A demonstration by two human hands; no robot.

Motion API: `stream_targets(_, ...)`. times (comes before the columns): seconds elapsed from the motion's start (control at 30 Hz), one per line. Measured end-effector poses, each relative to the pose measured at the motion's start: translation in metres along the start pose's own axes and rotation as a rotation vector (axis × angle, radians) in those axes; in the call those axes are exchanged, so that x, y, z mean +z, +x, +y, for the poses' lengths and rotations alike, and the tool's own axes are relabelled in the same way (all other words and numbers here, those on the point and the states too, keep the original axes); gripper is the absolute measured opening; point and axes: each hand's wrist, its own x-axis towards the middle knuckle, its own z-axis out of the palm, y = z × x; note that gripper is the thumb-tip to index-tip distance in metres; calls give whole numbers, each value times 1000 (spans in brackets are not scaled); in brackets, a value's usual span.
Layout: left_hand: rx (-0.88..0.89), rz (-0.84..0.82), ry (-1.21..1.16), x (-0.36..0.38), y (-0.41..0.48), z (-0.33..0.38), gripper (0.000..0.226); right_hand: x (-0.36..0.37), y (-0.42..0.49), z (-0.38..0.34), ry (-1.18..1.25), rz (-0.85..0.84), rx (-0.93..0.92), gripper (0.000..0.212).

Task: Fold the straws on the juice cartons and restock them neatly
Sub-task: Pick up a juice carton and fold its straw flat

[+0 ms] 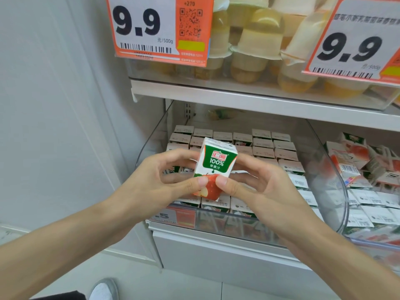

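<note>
A small green-and-white apple juice carton (pixel 214 167) with a red apple picture is held upright in front of the shelf. My left hand (pixel 160 180) holds it from the left, thumb on its lower front and fingers curled behind. My right hand (pixel 253 187) holds it from the right the same way, thumb on the lower front. The carton's straw is not visible from this side. Behind and below, rows of the same cartons (pixel 264 146) stand packed in a clear plastic bin (pixel 337 176) on the shelf.
A second bin to the right holds jumbled cartons (pixel 368 169). The shelf above (pixel 259 98) carries jelly cups (pixel 259 46) and two orange 9.9 price signs (pixel 160 29). A white wall panel (pixel 54 105) stands at left. My shoe (pixel 104 289) is on the floor below.
</note>
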Motion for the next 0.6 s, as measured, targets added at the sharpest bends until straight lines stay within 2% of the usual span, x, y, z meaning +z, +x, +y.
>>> stream_targets(0.17, -74, -95, -138, -1, -1, 2, 55, -4, 1, 4, -43, 45, -144, 49)
stream_targets(0.33, -132, -177, -306, -3, 1, 0, 69, -5, 3, 7, -20, 61, -189, 50)
stream_targets(0.4, -137, -196, -340, -5, 2, 0, 68, -4, 2, 7, -5, 66, -196, 49)
stream_targets(0.5, -136, -129, -352, -5, 3, -1, 67, -3, 2, 6, 0, 67, -199, 46)
stream_targets(0.6, -98, -2, -257, -8, 3, -2, 76, -4, 3, 5, -82, 57, -151, 48)
